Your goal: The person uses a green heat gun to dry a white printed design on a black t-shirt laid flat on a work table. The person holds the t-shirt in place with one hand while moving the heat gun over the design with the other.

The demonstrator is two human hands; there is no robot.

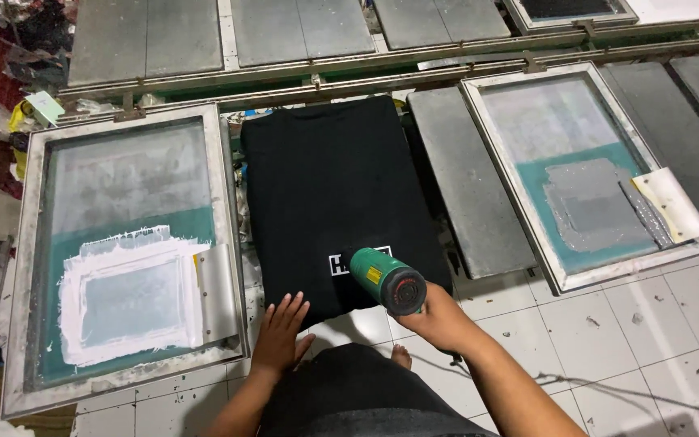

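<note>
A black shirt (329,178) lies stretched flat over a printing board, with a small white printed mark (340,263) near its near edge. My right hand (438,320) grips a green heat gun (386,279), its nozzle pointing at the white mark. My left hand (279,332) rests flat on the shirt's near edge, fingers spread.
A metal-framed printing screen (127,251) with white ink and a squeegee (216,291) lies to the left. Another screen (572,174) with grey ink lies to the right, beside a bare grey board (467,186). More boards line the rails behind. A cord (608,387) trails over the white tiled floor.
</note>
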